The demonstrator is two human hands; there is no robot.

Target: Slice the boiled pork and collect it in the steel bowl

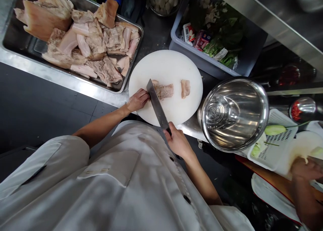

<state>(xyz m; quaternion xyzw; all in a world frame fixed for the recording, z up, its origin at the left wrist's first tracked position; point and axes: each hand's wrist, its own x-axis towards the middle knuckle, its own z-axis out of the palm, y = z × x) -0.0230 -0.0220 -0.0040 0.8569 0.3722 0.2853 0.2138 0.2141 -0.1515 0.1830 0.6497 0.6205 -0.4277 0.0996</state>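
My right hand [179, 142] is wrapped round the handle of a cleaver [158, 105]. The blade slants across a round white cutting board [141, 64], its far end beside the sliced cooked pork [165, 90]. Close against the blade's left side is my left hand [138, 100], fingers curled and pointing down to the board. Whatever lies under those fingertips is hidden. A separate piece of pork [185, 88] rests on the board's right side. To the left, a metal tray [37, 58] holds a heap of large pork pieces [93, 39].
Right of the board stands a deep steel bowl [234, 116]. Behind it, a grey bin [196, 56] contains greens and packaging. A bowl of pale chunks [164, 2] sits at the back. At far right, another person's blurred hand [306, 168] works near a white basket [280, 147].
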